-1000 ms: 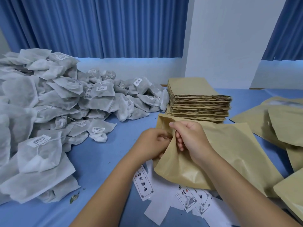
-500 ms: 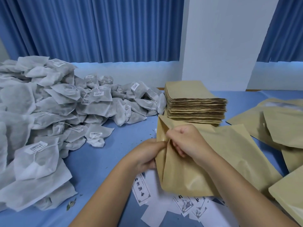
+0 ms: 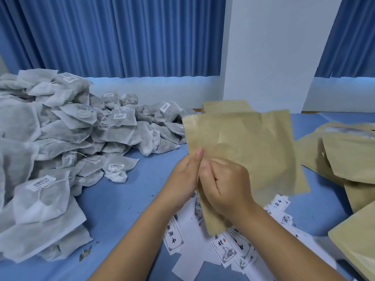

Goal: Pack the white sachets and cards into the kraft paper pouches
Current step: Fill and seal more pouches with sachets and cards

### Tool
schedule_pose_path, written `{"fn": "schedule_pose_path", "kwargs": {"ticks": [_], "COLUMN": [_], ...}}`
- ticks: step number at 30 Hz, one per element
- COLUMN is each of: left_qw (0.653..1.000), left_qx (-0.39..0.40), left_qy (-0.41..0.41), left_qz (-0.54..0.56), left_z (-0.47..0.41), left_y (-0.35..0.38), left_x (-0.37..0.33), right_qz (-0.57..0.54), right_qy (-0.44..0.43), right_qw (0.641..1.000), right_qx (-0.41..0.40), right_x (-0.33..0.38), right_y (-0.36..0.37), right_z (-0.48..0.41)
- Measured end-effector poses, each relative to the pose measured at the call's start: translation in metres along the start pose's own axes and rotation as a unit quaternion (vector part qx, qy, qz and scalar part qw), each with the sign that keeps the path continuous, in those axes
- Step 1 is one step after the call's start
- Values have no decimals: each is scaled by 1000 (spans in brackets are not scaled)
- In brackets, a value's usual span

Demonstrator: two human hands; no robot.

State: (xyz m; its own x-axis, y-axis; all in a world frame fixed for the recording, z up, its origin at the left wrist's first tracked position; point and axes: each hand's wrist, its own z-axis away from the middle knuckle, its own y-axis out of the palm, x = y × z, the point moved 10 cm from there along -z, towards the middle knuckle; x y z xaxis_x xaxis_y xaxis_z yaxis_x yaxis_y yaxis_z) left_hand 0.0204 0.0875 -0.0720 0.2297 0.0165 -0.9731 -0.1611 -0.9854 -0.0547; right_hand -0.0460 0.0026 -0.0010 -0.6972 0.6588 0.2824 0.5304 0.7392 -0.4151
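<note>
Both hands pinch the left edge of one kraft pouch (image 3: 253,147), held up off the blue tabletop (image 3: 121,199). The left hand (image 3: 185,179) and right hand (image 3: 223,187) are side by side, their thumbs pressed on the paper and their fingers curled. Printed cards (image 3: 229,252) lie scattered beneath the pouch. White sachets (image 3: 50,138) are heaped on the left, and more pouches (image 3: 345,159) lie on the right.
</note>
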Motion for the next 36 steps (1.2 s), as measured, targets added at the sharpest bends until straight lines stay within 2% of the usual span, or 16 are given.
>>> {"fn": "schedule_pose_path", "kwargs": {"ticks": [2, 4, 7, 10, 13, 16, 18, 19, 25, 29, 30, 33, 36], "left_qw": [998, 987, 961, 924, 889, 874, 871, 871, 875, 886, 897, 949, 964], "left_qx": [-44, -144, -264, -353, -393, -384, -386, -387, -363, -292, -262, -163, -98], "left_qy": [50, 67, 49, -1, -42, -60, -64, -62, -51, -83, -103, -163, -185], "left_qz": [-4, -3, 60, 147, 231, 293, 296, 296, 315, 351, 341, 213, 162], "left_z": [3, 5, 11, 14, 17, 17, 17, 17, 15, 7, 5, 0, 2], "left_y": [-8, -28, -57, -78, -83, -78, -77, -77, -71, -55, -50, -29, -10], "left_x": [-9, -10, -3, 22, 44, 52, 52, 51, 47, 47, 47, 52, 57], "right_qz": [-5, -12, 12, 14, -74, -260, -369, -405, -426, -420, -416, -373, -359], "right_qy": [-49, -38, 76, 242, 398, 550, 575, 567, 530, 546, 549, 537, 531], "right_qw": [998, 998, 997, 962, 890, 750, 688, 678, 703, 709, 712, 746, 756], "right_qx": [-38, -46, 17, 123, 210, 260, 247, 236, 206, 149, 134, 125, 129], "right_x": [11, 7, -26, -74, -101, -102, -92, -87, -81, -93, -96, -100, -98], "right_y": [-7, -7, 10, 35, 56, 81, 88, 89, 81, 73, 71, 67, 71], "right_z": [1, 1, 3, 19, 44, 74, 75, 71, 54, 54, 54, 53, 55]}}
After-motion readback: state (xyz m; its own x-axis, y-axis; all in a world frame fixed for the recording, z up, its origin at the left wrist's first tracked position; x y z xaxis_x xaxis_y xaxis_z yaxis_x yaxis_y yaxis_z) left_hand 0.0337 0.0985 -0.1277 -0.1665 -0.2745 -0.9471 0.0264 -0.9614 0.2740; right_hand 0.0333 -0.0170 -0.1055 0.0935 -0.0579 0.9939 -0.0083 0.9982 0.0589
